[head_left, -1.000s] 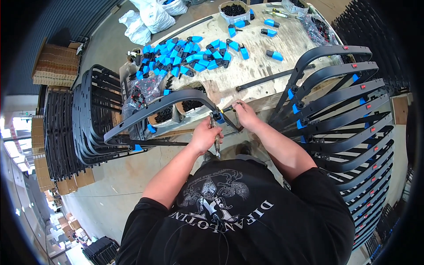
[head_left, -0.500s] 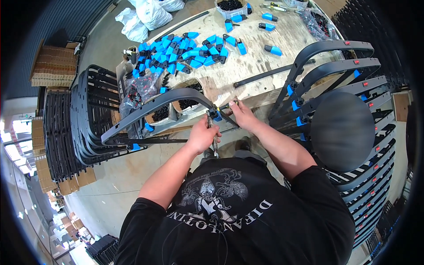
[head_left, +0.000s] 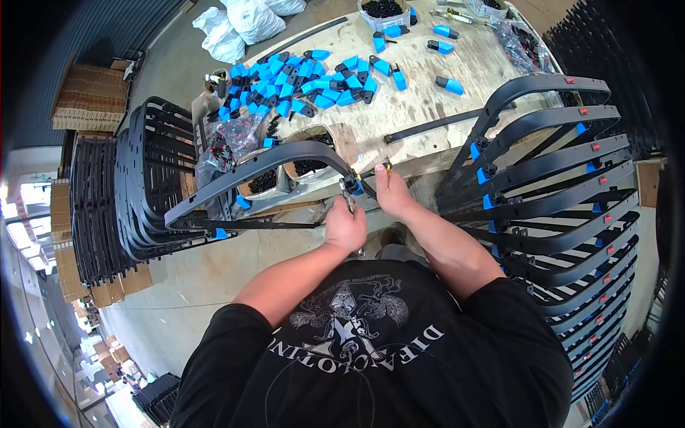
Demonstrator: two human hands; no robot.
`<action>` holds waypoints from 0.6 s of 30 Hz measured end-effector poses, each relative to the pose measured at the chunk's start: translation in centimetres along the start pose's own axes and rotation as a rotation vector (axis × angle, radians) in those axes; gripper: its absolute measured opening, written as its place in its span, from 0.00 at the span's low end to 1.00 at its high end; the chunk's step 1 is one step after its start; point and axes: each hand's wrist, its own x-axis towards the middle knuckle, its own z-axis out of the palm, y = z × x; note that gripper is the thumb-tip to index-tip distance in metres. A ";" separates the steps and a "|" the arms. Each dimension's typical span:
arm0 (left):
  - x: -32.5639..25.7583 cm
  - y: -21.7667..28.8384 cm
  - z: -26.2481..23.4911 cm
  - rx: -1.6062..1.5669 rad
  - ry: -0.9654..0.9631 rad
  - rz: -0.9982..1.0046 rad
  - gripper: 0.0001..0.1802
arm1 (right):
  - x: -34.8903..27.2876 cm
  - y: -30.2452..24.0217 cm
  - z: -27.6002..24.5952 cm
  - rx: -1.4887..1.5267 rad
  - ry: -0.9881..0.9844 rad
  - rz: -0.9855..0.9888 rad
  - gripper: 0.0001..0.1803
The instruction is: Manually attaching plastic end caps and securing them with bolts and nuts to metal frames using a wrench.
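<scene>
A curved black metal frame (head_left: 289, 153) lies across the table's near edge, its bent end in front of me. At that end sits a blue-and-black end piece (head_left: 356, 188). My left hand (head_left: 347, 228) is closed round a silver metal hand tool (head_left: 348, 191) whose upper end meets the frame by the end piece; its exact kind is hard to make out. Just right of there, my right hand (head_left: 392, 194) pinches a slim dark tool with a yellow part (head_left: 386, 167); the fingers hide most of it.
Many blue-and-black end pieces (head_left: 314, 83) lie on the wooden table (head_left: 421, 100). Boxes of small black parts (head_left: 310, 165) stand at its near left. Stacked black frames (head_left: 564, 207) rise on the right, more frames (head_left: 135, 192) on the left. White sacks (head_left: 253, 25) lie beyond.
My left hand has shifted slightly right and turned, its fist now wrapping the silver tool. My right hand has turned more upright. A blurred grey oval before the right-hand stack is gone.
</scene>
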 end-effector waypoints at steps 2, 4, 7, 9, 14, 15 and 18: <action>-0.2 -0.5 1.0 -0.004 0.016 0.032 0.17 | 0.1 -0.5 -0.1 -0.027 -0.006 -0.007 0.38; 0.0 -1.7 2.8 0.083 0.035 0.002 0.17 | 0.1 -0.8 -0.2 -0.057 -0.008 -0.021 0.38; 0.1 -2.0 3.4 0.169 0.028 -0.046 0.20 | 0.2 0.3 0.5 -0.052 0.063 -0.039 0.38; -0.2 -2.4 2.8 0.105 0.003 -0.045 0.21 | -0.1 0.4 1.1 -0.004 0.103 -0.055 0.38; -1.1 -3.3 0.2 -0.105 0.104 0.007 0.18 | 0.6 2.1 2.2 0.374 0.164 -0.008 0.30; -1.0 -3.4 -0.8 -0.155 0.089 -0.069 0.16 | 0.7 1.9 2.5 0.377 0.162 -0.010 0.30; -1.6 -5.2 -3.1 -0.191 0.111 -0.150 0.13 | 1.0 1.4 3.3 0.579 0.273 0.048 0.26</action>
